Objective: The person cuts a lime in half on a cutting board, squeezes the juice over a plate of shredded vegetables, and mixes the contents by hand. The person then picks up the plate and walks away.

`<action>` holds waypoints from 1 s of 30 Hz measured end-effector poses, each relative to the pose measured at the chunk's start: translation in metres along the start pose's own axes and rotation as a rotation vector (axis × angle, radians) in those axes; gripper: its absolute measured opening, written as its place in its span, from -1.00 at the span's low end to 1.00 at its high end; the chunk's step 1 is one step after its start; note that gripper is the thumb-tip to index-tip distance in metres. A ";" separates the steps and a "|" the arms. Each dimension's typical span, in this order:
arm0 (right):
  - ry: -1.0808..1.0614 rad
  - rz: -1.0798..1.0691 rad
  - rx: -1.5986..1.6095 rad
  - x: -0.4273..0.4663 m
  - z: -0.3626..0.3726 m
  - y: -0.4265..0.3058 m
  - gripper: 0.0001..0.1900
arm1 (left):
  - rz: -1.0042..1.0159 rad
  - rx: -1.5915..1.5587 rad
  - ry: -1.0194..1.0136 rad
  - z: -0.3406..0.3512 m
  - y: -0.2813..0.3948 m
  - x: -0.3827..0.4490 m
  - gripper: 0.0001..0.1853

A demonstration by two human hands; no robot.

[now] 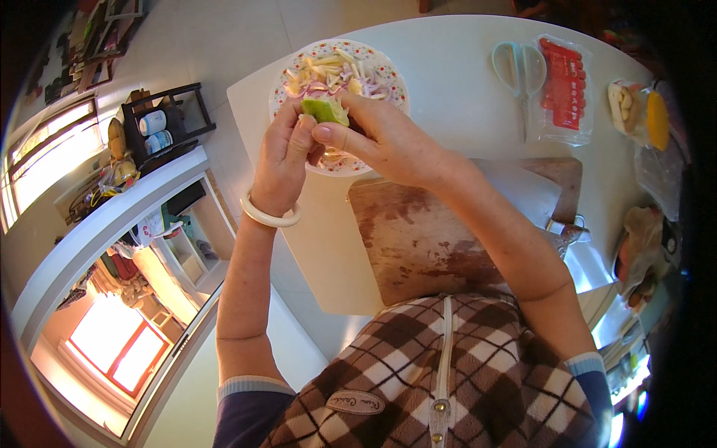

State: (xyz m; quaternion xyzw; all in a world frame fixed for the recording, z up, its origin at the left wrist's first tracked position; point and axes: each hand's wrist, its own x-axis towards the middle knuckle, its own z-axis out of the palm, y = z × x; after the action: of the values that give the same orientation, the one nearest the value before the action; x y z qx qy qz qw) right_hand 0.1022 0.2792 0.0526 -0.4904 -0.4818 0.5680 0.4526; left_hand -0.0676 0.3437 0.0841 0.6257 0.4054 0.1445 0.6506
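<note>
A piece of green citrus, likely lime (325,111), with torn pale flesh showing, is pinched between my two hands. My left hand (282,151), with a cream bangle at its wrist, grips it from the left. From the right, the thumb and fingers of my right hand (386,134) press on it. Beneath both hands is a white flower-patterned plate (400,92). It bears pale cut strips (330,66) and purple-white onion or shallot slices (367,84). My hands and wrists cover the plate's near part.
A stained wooden cutting board (414,241) lies near my body, with a broad-bladed cleaver (529,187) on it, partly behind my right forearm. Farther right are scissors (518,73), a red-printed sausage pack (563,84) and a bag of pale pieces (624,103) on the white table (448,50).
</note>
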 end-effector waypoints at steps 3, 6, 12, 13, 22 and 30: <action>-0.032 -0.044 0.024 0.002 -0.005 0.000 -0.44 | -0.039 -0.018 -0.013 0.000 0.000 0.001 -0.65; 0.078 -0.067 0.097 0.004 0.009 0.008 -0.47 | -0.011 -0.142 0.237 0.019 0.002 -0.001 -0.66; 0.273 -0.077 0.123 -0.006 0.042 0.011 -0.55 | 0.181 -0.092 0.378 0.036 -0.021 -0.008 -0.68; 0.281 -0.073 0.158 -0.007 0.042 0.010 -0.56 | 0.151 -0.135 0.365 0.037 -0.020 -0.010 -0.67; 0.259 -0.070 0.294 -0.006 0.040 0.019 -0.62 | 0.111 0.066 0.293 0.029 -0.013 -0.010 -0.62; 0.177 -0.081 0.075 0.000 0.037 0.023 -0.51 | -0.135 -0.172 0.093 0.001 -0.007 -0.005 -0.57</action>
State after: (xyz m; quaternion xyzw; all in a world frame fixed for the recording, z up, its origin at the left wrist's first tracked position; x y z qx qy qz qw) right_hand 0.0646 0.2728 0.0317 -0.5015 -0.4379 0.5214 0.5337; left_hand -0.0721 0.3388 0.0795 0.5314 0.4624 0.1632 0.6908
